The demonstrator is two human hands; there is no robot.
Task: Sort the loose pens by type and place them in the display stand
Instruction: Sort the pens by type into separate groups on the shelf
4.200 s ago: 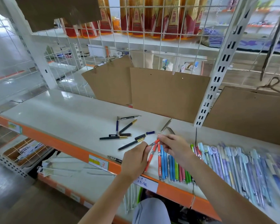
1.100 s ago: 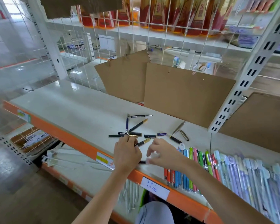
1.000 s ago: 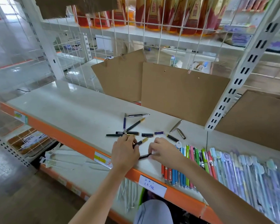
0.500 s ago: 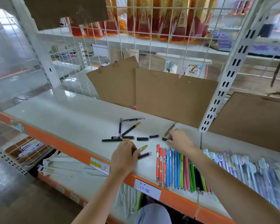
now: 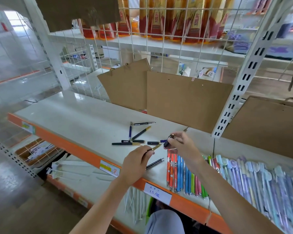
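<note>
The white shelf runs from far left to lower right, with an orange front edge carrying price labels. Its left half is bare, giving wide room to move there. At the back, brown cardboard sheets lean against a wire grid, and a slotted white upright comes down to the shelf just right of the hands.

The left hand hovers near the front edge, its grip curled round a dark pen with a gold tip; only the tip end pokes out past the fingers, the rest is hidden in the palm. The right hand is raised slightly above the shelf, pinching a short dark pen piece between thumb and fingers; whether it is a cap or a barrel is hard to tell.

Loose dark pens lie scattered just beyond the hands, some blue, some black with gold ends, crossing at odd angles. One black pen lies alone between the left hand and a neat row of orange, blue, pink and green pens, laid side by side with their ends near the front edge. The right forearm covers part of that row. Further right, pastel pens are blurred and cut off by the frame.
</note>
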